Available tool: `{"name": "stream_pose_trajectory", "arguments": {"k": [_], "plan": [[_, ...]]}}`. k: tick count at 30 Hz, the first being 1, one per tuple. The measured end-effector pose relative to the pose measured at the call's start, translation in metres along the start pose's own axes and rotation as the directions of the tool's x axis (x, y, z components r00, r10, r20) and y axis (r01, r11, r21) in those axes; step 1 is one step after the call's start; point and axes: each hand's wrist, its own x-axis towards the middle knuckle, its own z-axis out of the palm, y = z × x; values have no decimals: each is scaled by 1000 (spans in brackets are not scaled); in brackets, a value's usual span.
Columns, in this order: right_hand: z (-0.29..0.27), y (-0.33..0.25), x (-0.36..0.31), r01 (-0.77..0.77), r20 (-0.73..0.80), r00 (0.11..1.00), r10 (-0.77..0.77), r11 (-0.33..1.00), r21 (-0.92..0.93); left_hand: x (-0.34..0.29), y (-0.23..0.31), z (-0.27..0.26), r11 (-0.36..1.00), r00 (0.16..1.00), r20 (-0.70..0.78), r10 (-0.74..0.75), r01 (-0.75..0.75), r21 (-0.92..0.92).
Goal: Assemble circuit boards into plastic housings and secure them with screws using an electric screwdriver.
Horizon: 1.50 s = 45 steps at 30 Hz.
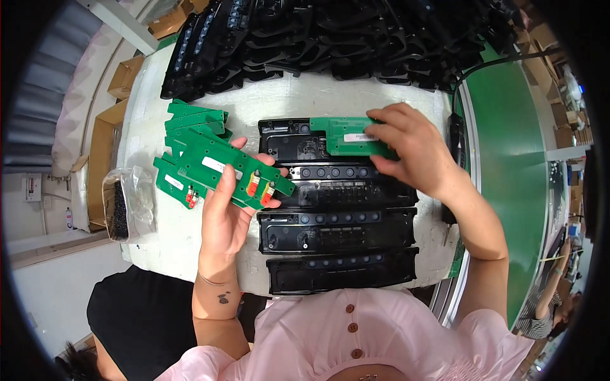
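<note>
My left hand (223, 219) is closed around a few green circuit boards (206, 152), its thumb lying across the top one. Red-and-yellow connectors and a white label show on that board. With thumb and fingers, my right hand (416, 143) grips the right end of another green circuit board (337, 145). This board lies over the right part of the farthest black plastic housing (283, 147); whether it is fully seated I cannot tell. Nearer to me, three more black housings (286, 236) lie in a column, each with a row of round buttons.
More green boards (190, 119) are stacked left of the housings. A clear bag (141, 206) of small dark parts stands at the left edge. Many black housings (318, 38) are heaped at the back. A black corded screwdriver (455, 140) lies on the right. Another person (143, 317) is at lower left.
</note>
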Motion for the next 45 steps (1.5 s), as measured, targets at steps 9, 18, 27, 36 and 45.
{"name": "stream_pose_trajectory", "arguments": {"k": [9, 18, 27, 36, 45], "plan": [[26, 1, 11, 9, -1, 1000, -9, 999, 46, 0, 0, 12, 1000, 998, -58, -14, 15, 4], [19, 6, 1, -73, 17, 997, 72, 993, 90, -2, -1, 14, 987, 997, -23, -72, 68, -142], [23, 7, 0, -93, 34, 995, 91, 992, 86, -2, -2, 13, 984, 995, -22, -98, 93, -150], [23, -64, 26, 57, -80, 997, -18, 860, 507, -10, -12, 26, 942, 975, 77, -208, 221, -254], [2, -57, 18, 37, -228, 973, 38, 948, 315, -18, -10, 15, 974, 999, -31, -16, 8, -225]]}}
